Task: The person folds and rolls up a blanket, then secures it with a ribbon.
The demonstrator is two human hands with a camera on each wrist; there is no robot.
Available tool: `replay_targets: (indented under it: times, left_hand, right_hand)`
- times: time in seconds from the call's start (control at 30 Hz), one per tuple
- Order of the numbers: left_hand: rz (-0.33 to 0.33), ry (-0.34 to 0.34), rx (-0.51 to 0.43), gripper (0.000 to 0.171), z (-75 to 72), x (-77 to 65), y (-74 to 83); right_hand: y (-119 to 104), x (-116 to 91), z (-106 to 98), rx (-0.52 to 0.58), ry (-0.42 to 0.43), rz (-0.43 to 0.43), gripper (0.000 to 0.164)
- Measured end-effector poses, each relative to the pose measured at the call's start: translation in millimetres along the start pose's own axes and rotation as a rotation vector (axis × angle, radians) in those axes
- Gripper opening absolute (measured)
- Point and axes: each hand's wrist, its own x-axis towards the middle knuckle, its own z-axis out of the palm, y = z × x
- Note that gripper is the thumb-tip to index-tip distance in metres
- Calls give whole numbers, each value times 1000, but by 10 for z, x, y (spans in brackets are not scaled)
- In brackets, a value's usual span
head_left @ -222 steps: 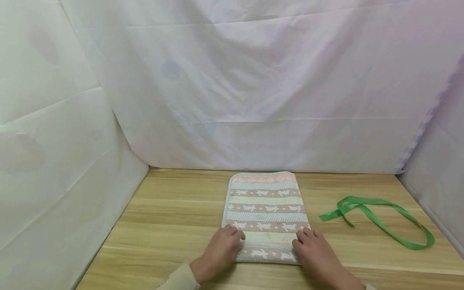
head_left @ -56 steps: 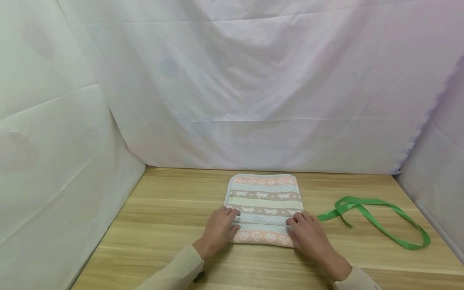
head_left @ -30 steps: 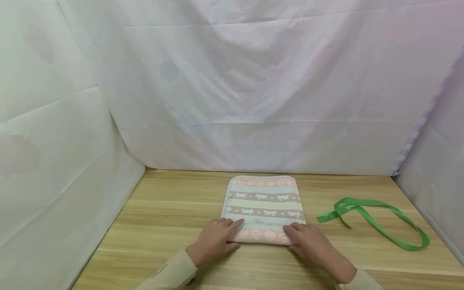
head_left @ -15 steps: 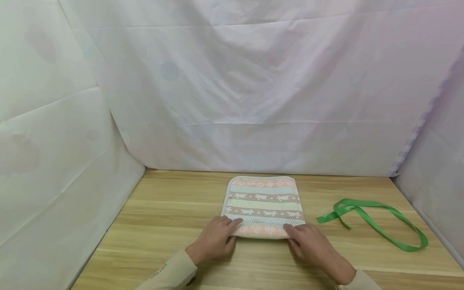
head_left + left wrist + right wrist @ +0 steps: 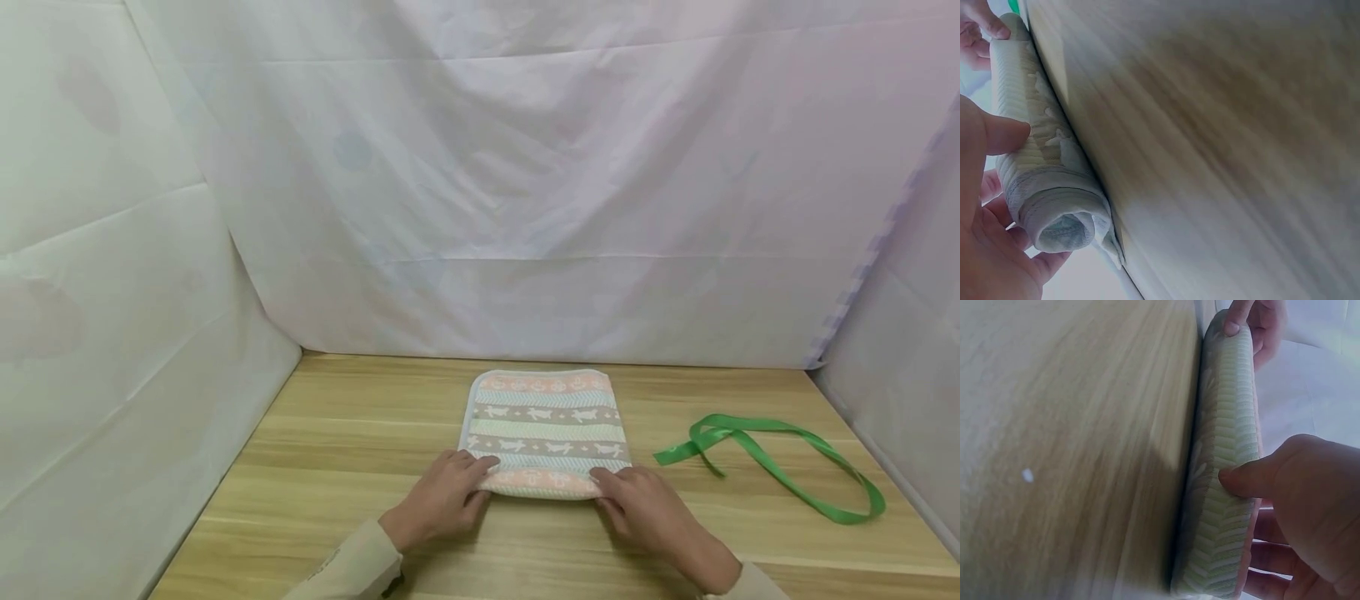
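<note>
A striped towel (image 5: pixel 547 429) with pale binding and white animal figures lies on the table, its near end rolled up. The left wrist view shows the coiled end of the roll (image 5: pixel 1063 228). At its left end, my left hand (image 5: pixel 444 498) grips the roll, thumb on the near side and fingers over the top. My right hand (image 5: pixel 651 510) holds the right end the same way. In the right wrist view the right thumb (image 5: pixel 1250 478) presses the roll's green zigzag band. The far part of the towel lies flat.
A green ribbon (image 5: pixel 802 492) lies in a loose loop on the wooden table (image 5: pixel 337 450), right of the towel. White cloth (image 5: pixel 510 183) hangs behind the table and along both sides.
Over these seconds the towel's near end has been rolled away from the person, leaving less flat length. In the last second the roll has turned a little, bringing a green band to its front.
</note>
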Motion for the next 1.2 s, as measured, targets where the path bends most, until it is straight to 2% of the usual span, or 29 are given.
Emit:
replay_targets:
  times: [0.27,0.57,0.73,0.83,1.0,1.2]
  left_hand:
    - [-14,-15,-79,38,-1,36,6]
    - [-90,-36,-248,34,-23,100,-47]
    - [-164,-83,-336,34,-19,116,-113]
    - [-221,-118,-428,34,5,145,-165]
    - [-323,-133,-543,32,43,205,-254]
    - [-420,-133,-641,40,45,262,-310]
  right_hand:
    - [11,-12,-83,87,-116,110,26]
    - [151,100,-91,246,-188,128,14]
    - [243,169,-70,348,-207,139,12]
    - [294,201,-48,376,-207,162,12]
    - [378,259,18,449,-222,221,11]
    - [447,279,96,517,-244,307,14]
